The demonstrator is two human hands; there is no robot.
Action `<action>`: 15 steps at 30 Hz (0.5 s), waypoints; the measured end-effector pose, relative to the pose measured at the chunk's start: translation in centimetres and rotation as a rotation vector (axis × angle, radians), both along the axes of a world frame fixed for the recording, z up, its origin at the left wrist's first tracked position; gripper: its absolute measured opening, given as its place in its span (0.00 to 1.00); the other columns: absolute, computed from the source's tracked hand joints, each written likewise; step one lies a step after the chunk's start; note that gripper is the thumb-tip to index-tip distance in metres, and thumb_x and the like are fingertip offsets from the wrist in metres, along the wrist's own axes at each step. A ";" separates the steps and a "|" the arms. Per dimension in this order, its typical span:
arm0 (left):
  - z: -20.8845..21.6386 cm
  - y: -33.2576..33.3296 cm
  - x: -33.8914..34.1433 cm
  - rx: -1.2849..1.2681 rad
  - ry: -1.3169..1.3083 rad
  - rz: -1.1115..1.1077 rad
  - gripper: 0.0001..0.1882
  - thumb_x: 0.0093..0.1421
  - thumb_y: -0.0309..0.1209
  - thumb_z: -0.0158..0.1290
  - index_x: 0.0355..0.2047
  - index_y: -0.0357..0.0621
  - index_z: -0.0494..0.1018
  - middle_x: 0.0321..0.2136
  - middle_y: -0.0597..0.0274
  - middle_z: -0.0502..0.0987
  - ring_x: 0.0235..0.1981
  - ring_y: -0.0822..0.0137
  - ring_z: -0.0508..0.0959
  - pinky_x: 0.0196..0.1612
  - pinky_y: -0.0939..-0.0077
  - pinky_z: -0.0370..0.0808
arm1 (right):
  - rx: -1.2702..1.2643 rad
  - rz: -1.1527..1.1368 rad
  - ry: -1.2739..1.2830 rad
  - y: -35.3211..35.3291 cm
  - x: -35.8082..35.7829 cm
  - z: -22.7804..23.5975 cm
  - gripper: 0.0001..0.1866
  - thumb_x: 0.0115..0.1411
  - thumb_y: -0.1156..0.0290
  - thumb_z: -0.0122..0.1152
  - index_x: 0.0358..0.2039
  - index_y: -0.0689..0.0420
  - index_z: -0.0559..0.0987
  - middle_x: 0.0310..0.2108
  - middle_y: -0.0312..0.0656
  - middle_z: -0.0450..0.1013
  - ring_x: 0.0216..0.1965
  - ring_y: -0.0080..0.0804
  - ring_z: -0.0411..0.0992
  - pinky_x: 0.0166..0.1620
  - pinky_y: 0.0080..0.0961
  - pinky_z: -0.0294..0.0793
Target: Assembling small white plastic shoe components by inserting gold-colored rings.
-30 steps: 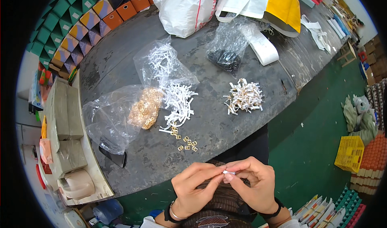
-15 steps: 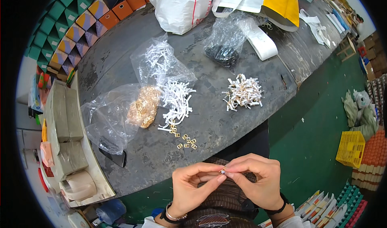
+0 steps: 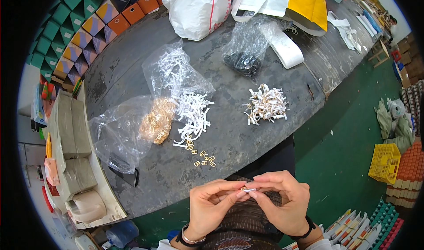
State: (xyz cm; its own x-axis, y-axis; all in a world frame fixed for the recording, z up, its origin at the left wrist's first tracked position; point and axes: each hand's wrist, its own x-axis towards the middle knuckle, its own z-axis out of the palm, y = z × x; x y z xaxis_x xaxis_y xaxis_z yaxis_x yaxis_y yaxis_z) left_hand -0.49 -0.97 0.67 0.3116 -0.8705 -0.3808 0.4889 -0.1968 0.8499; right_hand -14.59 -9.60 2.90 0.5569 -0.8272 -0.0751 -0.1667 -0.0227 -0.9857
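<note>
Above my lap, just off the table's near edge, my left hand [image 3: 208, 208] and my right hand [image 3: 286, 206] meet fingertip to fingertip. Between them is a small gold buckle with a short white strip [image 3: 248, 189] on it. The left thumb and fingers pinch the buckle end; the right ones pinch the strip, and the fingertips partly cover both. On the table ahead lie several loose gold buckles [image 3: 206, 157]. Behind these spreads a heap of white strips [image 3: 194, 113]. Further right sits a pile of strips with gold buckles on them [image 3: 266, 104].
A clear bag of gold buckles [image 3: 158, 119] and a clear bag of strips [image 3: 174, 68] lie on the dark table [image 3: 176, 179]. A phone [image 3: 126, 175] is partly under plastic. Behind stand a white plastic bag [image 3: 198, 11] and a yellow-and-white bag [image 3: 304, 7].
The white strip now points sideways to the right between my fingertips, and more of it shows. Both hands have dipped very slightly.
</note>
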 end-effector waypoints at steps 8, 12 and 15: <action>0.3 -0.3 0.2 -0.027 -0.064 -0.092 0.09 0.60 0.15 0.51 0.41 0.25 0.74 0.38 0.49 0.76 0.39 0.63 0.81 0.43 0.74 0.81 | -0.090 -0.021 -0.002 0.2 0.7 0.8 0.12 0.51 0.88 0.62 0.38 0.70 0.74 0.35 0.52 0.78 0.36 0.31 0.79 0.42 0.23 0.79; 0.3 -0.3 0.4 -0.027 -0.021 -0.081 0.08 0.60 0.15 0.51 0.40 0.25 0.75 0.37 0.50 0.76 0.38 0.63 0.81 0.43 0.75 0.81 | -0.062 -0.055 -0.022 0.5 0.9 1.0 0.13 0.51 0.89 0.62 0.38 0.70 0.74 0.37 0.52 0.77 0.36 0.32 0.79 0.42 0.24 0.80; 0.3 -0.1 0.5 -0.044 -0.009 -0.067 0.08 0.59 0.14 0.52 0.39 0.25 0.74 0.37 0.49 0.76 0.38 0.63 0.81 0.43 0.74 0.81 | -0.098 -0.049 -0.017 0.5 0.9 1.3 0.13 0.50 0.89 0.62 0.38 0.70 0.75 0.37 0.51 0.76 0.36 0.33 0.78 0.42 0.24 0.80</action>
State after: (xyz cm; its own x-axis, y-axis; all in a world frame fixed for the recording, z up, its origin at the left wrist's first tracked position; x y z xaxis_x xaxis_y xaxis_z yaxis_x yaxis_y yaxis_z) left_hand -0.01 -1.08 0.98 0.2556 -0.9053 -0.3391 0.4684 -0.1909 0.8626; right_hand -13.66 -9.12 4.16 0.5164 -0.8562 0.0165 -0.1528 -0.1111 -0.9820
